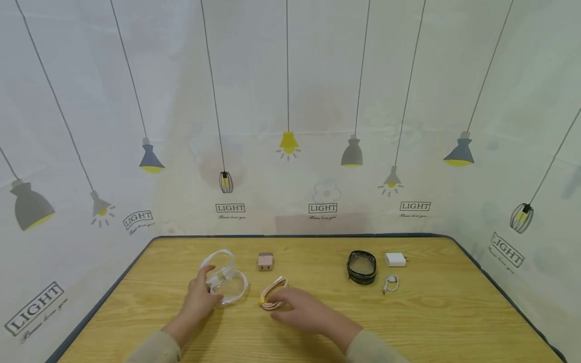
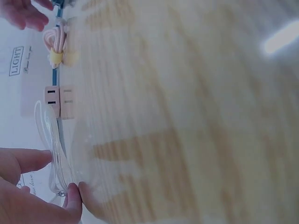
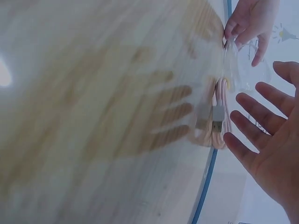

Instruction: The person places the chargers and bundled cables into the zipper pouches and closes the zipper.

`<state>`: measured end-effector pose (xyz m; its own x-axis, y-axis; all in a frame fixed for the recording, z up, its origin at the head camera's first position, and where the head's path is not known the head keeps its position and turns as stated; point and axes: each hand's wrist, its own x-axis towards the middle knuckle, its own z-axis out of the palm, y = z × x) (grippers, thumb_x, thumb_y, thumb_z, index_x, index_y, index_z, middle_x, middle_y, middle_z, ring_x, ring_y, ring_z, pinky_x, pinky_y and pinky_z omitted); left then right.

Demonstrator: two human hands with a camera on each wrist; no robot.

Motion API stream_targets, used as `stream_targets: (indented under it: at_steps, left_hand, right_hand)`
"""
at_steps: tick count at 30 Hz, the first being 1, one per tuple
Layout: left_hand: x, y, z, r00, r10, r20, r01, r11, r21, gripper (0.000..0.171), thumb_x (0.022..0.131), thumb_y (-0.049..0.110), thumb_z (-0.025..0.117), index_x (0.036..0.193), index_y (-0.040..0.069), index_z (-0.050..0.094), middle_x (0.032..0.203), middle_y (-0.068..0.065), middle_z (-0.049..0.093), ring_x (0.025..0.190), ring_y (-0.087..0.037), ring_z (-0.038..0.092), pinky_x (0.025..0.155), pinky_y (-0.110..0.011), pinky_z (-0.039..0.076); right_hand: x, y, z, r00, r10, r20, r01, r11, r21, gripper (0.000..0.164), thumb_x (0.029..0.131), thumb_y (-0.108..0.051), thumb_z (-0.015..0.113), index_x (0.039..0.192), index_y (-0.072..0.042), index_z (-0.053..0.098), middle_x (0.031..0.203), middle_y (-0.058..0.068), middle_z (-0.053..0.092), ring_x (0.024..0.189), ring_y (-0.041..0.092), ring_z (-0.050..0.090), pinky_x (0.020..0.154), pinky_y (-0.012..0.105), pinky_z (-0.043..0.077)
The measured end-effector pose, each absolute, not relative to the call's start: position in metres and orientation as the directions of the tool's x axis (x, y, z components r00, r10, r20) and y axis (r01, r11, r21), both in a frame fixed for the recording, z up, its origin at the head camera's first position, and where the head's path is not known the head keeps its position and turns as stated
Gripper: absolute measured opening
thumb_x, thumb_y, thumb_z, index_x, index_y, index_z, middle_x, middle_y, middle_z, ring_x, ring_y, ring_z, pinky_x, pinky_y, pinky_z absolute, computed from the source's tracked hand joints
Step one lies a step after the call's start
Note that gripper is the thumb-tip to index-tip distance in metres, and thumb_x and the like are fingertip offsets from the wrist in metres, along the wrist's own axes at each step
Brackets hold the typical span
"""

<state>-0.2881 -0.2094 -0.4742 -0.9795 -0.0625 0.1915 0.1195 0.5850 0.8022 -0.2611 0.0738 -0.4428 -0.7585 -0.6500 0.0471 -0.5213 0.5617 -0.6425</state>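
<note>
On the left of the table lies a coiled white cable (image 1: 235, 273), two loops with a band-like middle. My left hand (image 1: 198, 297) holds it at its left side, thumb and fingertips on opposite edges; the left wrist view shows the fingers around the coil (image 2: 57, 163). Just right of it is a pink cable (image 1: 268, 297) bundled with a yellow tie, its metal USB plug (image 3: 217, 125) visible in the right wrist view. Over that bundle's right side reaches my right hand (image 1: 303, 308), its fingers spread and fairly straight (image 3: 266, 126), with nothing between them.
Behind the cables sits a pink two-slot charger block (image 1: 265, 261). Toward the right are a coiled black cable (image 1: 361, 267), a white charger (image 1: 396, 259) and a short white cable (image 1: 391, 284). A lamp-printed cloth (image 1: 327, 176) stands around the wooden table's (image 1: 426, 322) back and sides.
</note>
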Motion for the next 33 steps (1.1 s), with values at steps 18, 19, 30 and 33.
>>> stream_targets:
  at_steps: [18, 19, 30, 33]
  left_hand:
    - [-0.29, -0.211, -0.472, -0.983, -0.035, 0.178, 0.127, 0.571, 0.811, 0.084, 0.067, -0.017, 0.074, 0.14, -0.008, 0.032, 0.122, -0.047, 0.039, 0.097, -0.047, 0.059, 0.073, -0.041, 0.055]
    - [-0.29, -0.21, -0.471, -0.986, -0.026, 0.166, 0.122, 0.569, 0.813, 0.085, 0.067, -0.017, 0.074, 0.141, -0.008, 0.032, 0.124, -0.048, 0.037, 0.099, -0.049, 0.058, 0.074, -0.042, 0.055]
    - [-0.294, -0.215, -0.466, -0.995, 0.043, 0.085, 0.094, 0.602, 0.793, 0.092, 0.069, -0.014, 0.076, 0.145, -0.003, 0.025, 0.13, -0.047, 0.031, 0.111, -0.055, 0.051, 0.092, -0.053, 0.046]
    - [-0.297, -0.214, -0.468, -0.995, 0.051, 0.088, 0.101, 0.594, 0.798, 0.093, 0.068, -0.014, 0.077, 0.145, -0.004, 0.025, 0.127, -0.046, 0.038, 0.11, -0.052, 0.053, 0.09, -0.051, 0.048]
  right_hand:
    - [-0.294, 0.093, -0.444, -0.798, -0.593, 0.106, -0.561, 0.667, -0.491, 0.035, 0.091, -0.03, 0.068, 0.121, -0.011, 0.067, 0.12, -0.001, 0.061, 0.116, 0.021, 0.054, 0.101, 0.041, 0.042]
    - [-0.296, 0.094, -0.445, -0.801, -0.589, 0.106, -0.557, 0.669, -0.492, 0.036, 0.09, -0.03, 0.069, 0.121, -0.011, 0.068, 0.121, 0.0, 0.06, 0.116, 0.021, 0.054, 0.1, 0.041, 0.042]
    - [-0.316, 0.098, -0.457, -0.814, -0.574, 0.087, -0.521, 0.656, -0.546, 0.044, 0.081, -0.028, 0.078, 0.121, -0.013, 0.068, 0.133, 0.007, 0.053, 0.125, 0.029, 0.047, 0.106, 0.047, 0.035]
    - [-0.32, 0.098, -0.458, -0.805, -0.588, 0.074, -0.52, 0.64, -0.565, 0.045, 0.077, -0.026, 0.082, 0.118, -0.014, 0.069, 0.136, 0.006, 0.051, 0.128, 0.029, 0.044, 0.108, 0.047, 0.032]
